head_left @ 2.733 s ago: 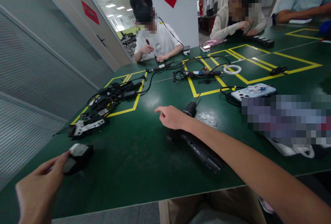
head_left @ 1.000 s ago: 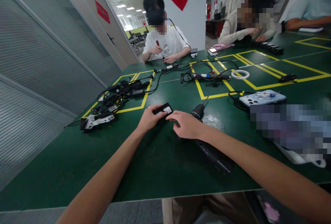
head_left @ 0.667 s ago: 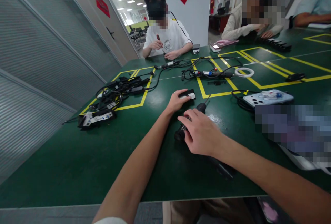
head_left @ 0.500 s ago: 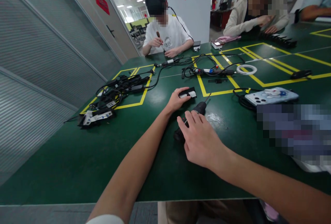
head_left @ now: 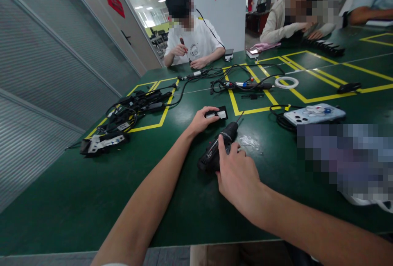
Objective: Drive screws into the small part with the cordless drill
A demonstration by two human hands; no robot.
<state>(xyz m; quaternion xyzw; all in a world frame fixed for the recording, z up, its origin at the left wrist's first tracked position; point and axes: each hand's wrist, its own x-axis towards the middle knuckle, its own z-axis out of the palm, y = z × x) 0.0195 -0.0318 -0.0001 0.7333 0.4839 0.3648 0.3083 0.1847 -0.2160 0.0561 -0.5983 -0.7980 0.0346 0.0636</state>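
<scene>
A black cordless drill point(head_left: 211, 153) lies on its side on the green table, its long thin bit pointing away and to the right. My right hand point(head_left: 238, 167) is closed around the drill's grip, with the index finger stretched along the body; the palm hides most of the handle. Beyond the drill, my left hand point(head_left: 204, 119) pinches a small flat black piece with a white part on it point(head_left: 221, 113) against the tabletop. The fingers cover its left side, so I cannot make out its exact kind.
Tangled black cables point(head_left: 139, 108) and a black-and-white bracket-like piece point(head_left: 106, 143) lie left. Ahead are a corded pen-shaped tool point(head_left: 251, 86) and a white ring point(head_left: 286, 82). A phone point(head_left: 315, 113) lies right. Across the table, a person holds a screwdriver point(head_left: 183, 44).
My right hand has gone from hovering over the drill with spread fingers to gripping its handle. The left hand still holds the black piece. The whole view has shifted slightly.
</scene>
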